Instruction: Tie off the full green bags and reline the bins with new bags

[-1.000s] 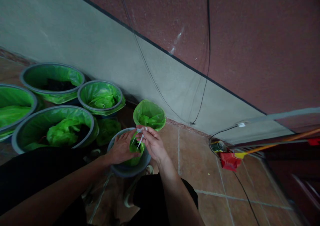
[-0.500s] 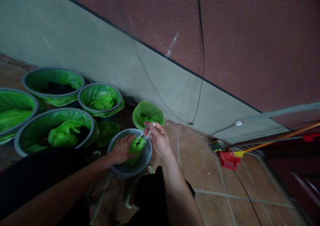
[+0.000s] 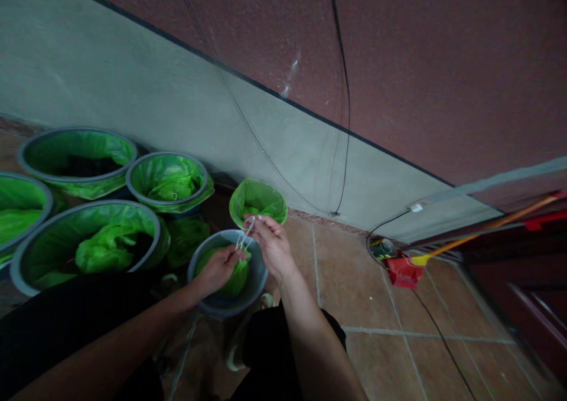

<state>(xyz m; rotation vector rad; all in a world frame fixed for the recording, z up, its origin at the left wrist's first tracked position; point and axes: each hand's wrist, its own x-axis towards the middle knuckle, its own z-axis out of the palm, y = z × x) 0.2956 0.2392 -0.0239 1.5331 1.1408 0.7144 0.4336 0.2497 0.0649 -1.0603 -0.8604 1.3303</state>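
Note:
A green bag (image 3: 237, 278) sits inside a grey bucket (image 3: 262, 280) in front of me, its neck drawn together. White drawstring (image 3: 248, 231) runs up from the bag's top. My right hand (image 3: 273, 243) pinches the upper end of the string between thumb and fingers, above the bucket's right rim. Over the bucket's left side, my left hand (image 3: 219, 269) closes its fingertips on the string low down, close to the bag's neck.
Several grey tubs lined with green bags, such as the large tub (image 3: 153, 253) and a smaller tub (image 3: 207, 179), stand to the left. A small green-lined bin (image 3: 234, 203) is by the wall. At right lie a red dustpan (image 3: 404, 271) and a black cord (image 3: 436, 327).
My left hand has gone from resting spread against the bag to pinching the string at its neck. The bag's top has drawn closed. My right hand still holds the string.

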